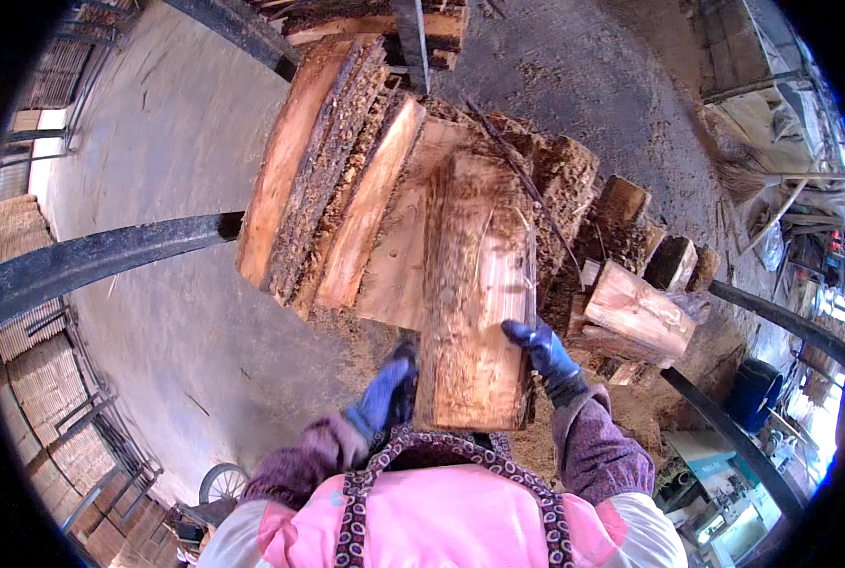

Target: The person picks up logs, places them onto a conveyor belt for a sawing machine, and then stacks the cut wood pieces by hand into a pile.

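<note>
The blue-gloved left hand and blue-gloved right hand clamp opposite sides of a coarse-grained, rectangular tan wooden block. Rough, bark-edged brown timbers lie beyond.

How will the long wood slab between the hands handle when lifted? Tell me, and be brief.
The slab is probably stiff: it looks like thick, solid timber. It's likely heavy, and perhaps front-heavy, since much of its length extends beyond the right hand. Its rough, flaky face may grip well but could shed bits.
</note>
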A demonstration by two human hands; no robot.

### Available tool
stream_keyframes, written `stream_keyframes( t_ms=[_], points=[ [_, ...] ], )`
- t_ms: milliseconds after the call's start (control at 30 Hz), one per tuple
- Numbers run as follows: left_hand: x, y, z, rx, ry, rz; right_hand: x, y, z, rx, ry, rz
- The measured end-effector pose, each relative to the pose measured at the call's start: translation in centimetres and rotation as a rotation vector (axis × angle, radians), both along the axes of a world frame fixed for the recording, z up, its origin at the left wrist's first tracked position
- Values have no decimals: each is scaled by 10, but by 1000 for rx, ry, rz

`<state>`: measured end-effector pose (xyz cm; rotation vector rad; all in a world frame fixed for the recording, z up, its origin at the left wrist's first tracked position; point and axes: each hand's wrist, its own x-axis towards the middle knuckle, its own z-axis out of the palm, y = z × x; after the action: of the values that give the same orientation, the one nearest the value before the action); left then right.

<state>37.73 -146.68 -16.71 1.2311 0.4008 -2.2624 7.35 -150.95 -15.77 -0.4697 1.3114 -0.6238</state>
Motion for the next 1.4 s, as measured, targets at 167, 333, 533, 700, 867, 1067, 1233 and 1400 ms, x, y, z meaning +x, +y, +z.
stream_keyframes(
  t_ms=[167,333,533,700,867,1067,1233,1400],
  points=[
    [-65,-70,-20,-125,-67,-173,17,56,40,-23,134,-68],
    [-87,-61,-28,-265,181,-341,31,98,85,-188,262,-246],
    [-77,-10,-12,-992,72,-621,85,235,179,-472,548,-457],
    [-88,88,121,-1423,405,-894,102,365,201,-441,329,-908],
    [-163,217,157,-1155,469,-1227,134,500,187,-492,596,-1294],
    [-240,379,173,-1442,683,-1294,136,625,177,-577,625,-1735],
    [-316,523,236,-1772,871,-1632,109,773,170,-345,750,-2178],
    [-396,600,284,-1837,1239,-1313,-8,880,260,-674,682,-2006]
  ],
)
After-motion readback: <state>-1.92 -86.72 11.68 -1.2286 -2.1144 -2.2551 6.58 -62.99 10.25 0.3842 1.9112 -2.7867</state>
